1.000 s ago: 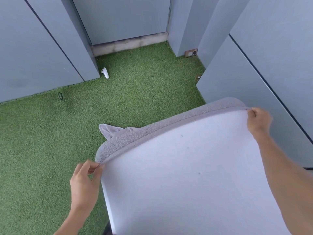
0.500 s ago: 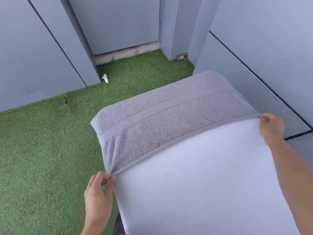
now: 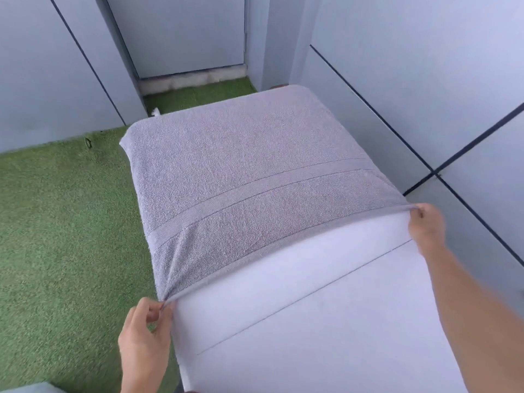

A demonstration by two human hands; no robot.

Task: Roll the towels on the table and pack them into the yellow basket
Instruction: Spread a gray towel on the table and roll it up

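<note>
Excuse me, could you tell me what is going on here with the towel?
A person is spreading a grey towel over a white table. The left hand pinches one near corner and the right hand pinches the other, holding the near edge taut. The towel covers the table's far part; nothing is rolled yet, and no yellow basket is in view.

grey towel (image 3: 249,177) spread flat over far half of white table (image 3: 326,321); woven band across it; near corners lifted, near edge taut
</note>
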